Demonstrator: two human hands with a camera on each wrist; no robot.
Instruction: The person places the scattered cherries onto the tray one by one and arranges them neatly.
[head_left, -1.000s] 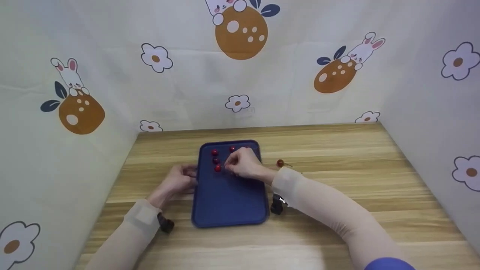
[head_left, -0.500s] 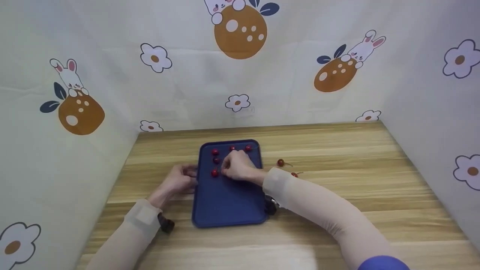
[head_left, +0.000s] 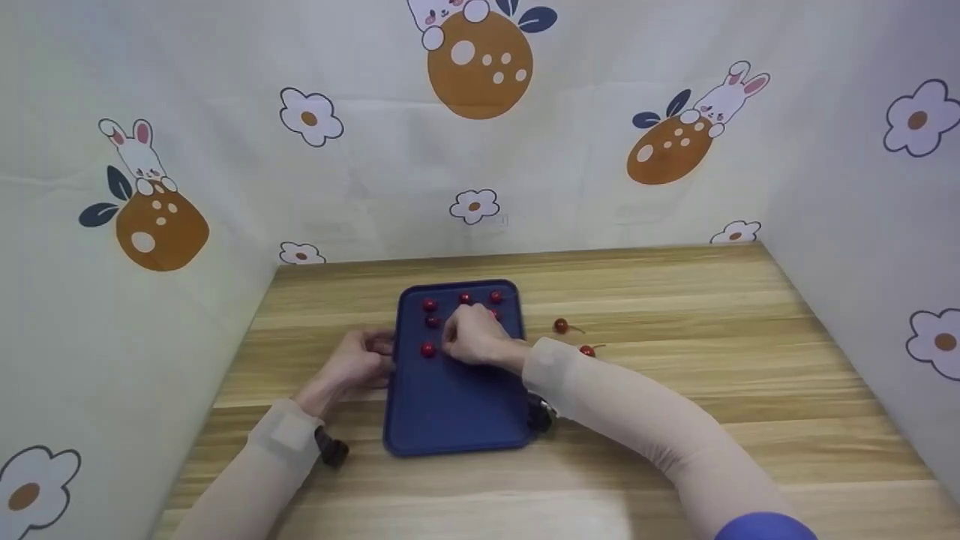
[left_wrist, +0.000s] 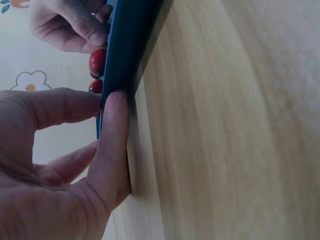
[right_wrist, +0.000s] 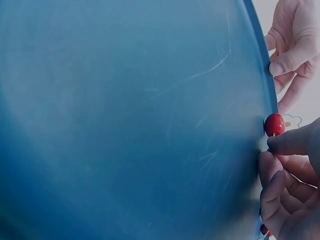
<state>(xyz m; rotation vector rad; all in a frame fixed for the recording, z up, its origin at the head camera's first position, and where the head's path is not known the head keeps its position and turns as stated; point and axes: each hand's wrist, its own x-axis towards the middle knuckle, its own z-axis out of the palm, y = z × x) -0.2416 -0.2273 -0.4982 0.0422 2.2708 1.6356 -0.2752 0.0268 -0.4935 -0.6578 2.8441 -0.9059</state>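
Note:
A dark blue tray point(head_left: 457, 412) lies on the wooden table. My left hand point(head_left: 356, 365) holds its left rim; in the left wrist view the thumb and a finger of that hand point(left_wrist: 60, 200) pinch the edge. My right hand point(head_left: 478, 339) is low over the tray, thumb and fingertips together at the stem of a red cherry point(right_wrist: 274, 125). That cherry point(head_left: 428, 349) rests on the tray near the left rim. Behind it, two cherries point(head_left: 433, 321) stand in line along the left side. More cherries point(head_left: 496, 297) sit at the far edge and right side, partly hidden by my right hand.
Two cherries with stems, one point(head_left: 561, 325) farther back and one point(head_left: 587, 351) near my right sleeve, lie on the table point(head_left: 675, 300) right of the tray. A patterned cloth point(head_left: 375, 187) encloses the back and both sides.
My right hand has shifted left and toward me, and the cherry at its fingertips has moved down the tray, apart from the two behind it. The left hand stays in place.

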